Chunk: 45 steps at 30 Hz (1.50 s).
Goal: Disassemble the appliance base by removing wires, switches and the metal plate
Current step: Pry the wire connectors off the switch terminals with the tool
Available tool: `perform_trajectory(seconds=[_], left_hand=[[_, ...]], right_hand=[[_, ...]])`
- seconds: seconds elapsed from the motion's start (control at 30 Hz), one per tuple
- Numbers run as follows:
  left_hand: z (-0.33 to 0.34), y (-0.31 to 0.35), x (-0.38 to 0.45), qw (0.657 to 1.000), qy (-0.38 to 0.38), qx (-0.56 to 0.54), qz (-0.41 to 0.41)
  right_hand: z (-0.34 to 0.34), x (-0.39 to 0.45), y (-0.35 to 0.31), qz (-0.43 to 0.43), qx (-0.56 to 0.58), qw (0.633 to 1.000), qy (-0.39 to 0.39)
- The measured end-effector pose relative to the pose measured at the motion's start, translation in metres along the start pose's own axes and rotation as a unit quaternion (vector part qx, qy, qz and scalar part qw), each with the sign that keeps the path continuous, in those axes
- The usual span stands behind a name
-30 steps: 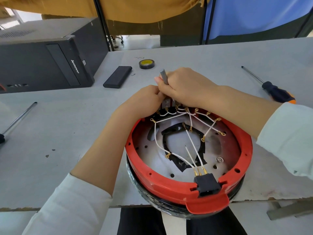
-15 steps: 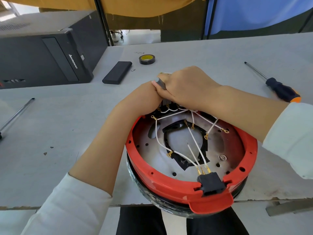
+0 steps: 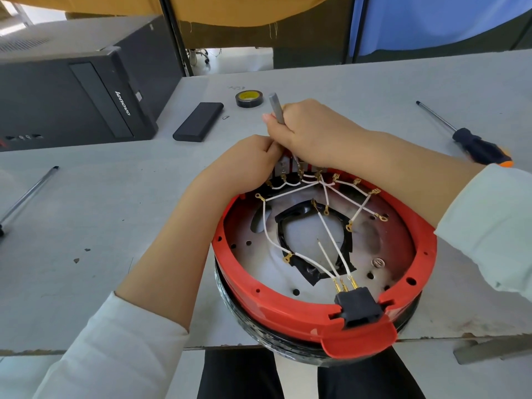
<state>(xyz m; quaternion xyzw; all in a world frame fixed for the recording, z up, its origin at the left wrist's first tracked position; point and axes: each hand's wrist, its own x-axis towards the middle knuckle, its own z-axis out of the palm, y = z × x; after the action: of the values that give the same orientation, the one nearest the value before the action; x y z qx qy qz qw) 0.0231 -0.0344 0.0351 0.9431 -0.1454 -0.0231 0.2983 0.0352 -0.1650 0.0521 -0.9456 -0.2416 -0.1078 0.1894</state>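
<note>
While the red appliance base (image 3: 322, 309) sits at the table (image 3: 86, 211) edge, my right hand (image 3: 311, 133) grips a grey tool (image 3: 276, 108) — my left hand (image 3: 244, 165) pinches the switches (image 3: 283, 168) at the far rim, white wires (image 3: 331, 254) trailing inside.

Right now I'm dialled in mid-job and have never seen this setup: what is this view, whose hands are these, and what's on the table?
There is one picture, from a camera on the person's head, looking down at their own bare hands; no robot. On the grey table sits a round red appliance base, open, showing white wires, a metal plate and a black plug socket. The right hand holds a grey metal tool at the far rim, beside the switches; the left hand has its grip there too, on what I cannot tell. Lying around: a screwdriver, a tape roll, a black case and a computer tower.
</note>
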Motion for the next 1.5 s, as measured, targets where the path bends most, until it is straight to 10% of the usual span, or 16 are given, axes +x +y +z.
perform_trajectory(seconds=[0.8,1.5], left_hand=[[0.0,-0.002,-0.003,1.0,0.011,0.012,0.013],[0.0,-0.003,0.001,0.999,0.005,0.037,0.03]], right_hand=[[-0.002,-0.039,0.018,0.133,0.178,0.955,0.194],[-0.009,-0.028,0.009,0.163,0.209,0.96,0.094]])
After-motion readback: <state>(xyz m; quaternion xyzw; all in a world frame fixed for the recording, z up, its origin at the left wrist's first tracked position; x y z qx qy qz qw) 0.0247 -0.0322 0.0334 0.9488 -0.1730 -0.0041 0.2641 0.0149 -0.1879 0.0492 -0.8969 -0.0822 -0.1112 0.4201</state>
